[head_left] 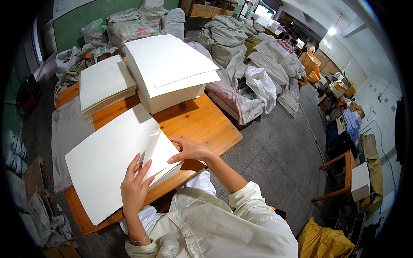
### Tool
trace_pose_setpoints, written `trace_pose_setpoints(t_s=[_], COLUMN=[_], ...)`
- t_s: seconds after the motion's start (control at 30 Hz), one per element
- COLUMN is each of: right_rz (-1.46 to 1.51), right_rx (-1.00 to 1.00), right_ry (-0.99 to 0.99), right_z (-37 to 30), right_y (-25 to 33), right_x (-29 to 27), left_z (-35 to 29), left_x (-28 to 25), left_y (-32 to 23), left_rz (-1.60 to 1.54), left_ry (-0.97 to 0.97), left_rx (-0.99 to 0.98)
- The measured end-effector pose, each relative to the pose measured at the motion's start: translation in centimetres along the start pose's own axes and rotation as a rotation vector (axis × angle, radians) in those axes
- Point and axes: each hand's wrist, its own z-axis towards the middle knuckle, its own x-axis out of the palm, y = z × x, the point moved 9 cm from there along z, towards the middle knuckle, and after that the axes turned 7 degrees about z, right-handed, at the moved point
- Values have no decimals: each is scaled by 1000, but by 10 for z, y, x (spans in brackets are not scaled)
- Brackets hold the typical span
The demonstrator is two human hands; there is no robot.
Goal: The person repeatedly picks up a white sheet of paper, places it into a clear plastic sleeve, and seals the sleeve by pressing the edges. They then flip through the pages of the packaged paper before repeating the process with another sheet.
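Note:
A large white sheet of paper (109,159) lies at the near side of the wooden table, its right part bent up along a crease. Beside the crease is a smaller stack of folded white paper (165,148), with several layered edges at its near side. My left hand (135,187) rests on the large sheet near the crease, fingers stretched and apart. At the right end of the folded paper, my right hand (191,150) has its thumb on top and its fingers around the edge; some fingertips are hidden.
On the wooden table (193,120), a tall stack of white sheets (172,60) stands at the back, with a lower cream stack (105,84) to its left. Wrapped white bundles (223,38) crowd the floor behind. A wooden chair (344,180) stands far right, near a yellow sack (325,241).

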Motion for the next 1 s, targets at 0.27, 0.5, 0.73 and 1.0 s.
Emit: trace_pose_setpoints(t_s=[0.27, 0.5, 0.73, 1.0], right_rz=[68, 35, 26, -91], right_rx=[-62, 31, -35, 43], right_ry=[87, 41, -12, -279], right_z=[-6, -3, -1, -6], right_y=[5, -5, 0, -9], right_x=[3, -2, -1, -29], left_z=[-6, 1, 2, -3], left_x=[-5, -3, -3, -7], left_y=[13, -4, -4, 7], left_rz=[95, -17, 23, -29], left_ry=[-137, -5, -9, -83], left_rx=[-33, 36, 20, -63])
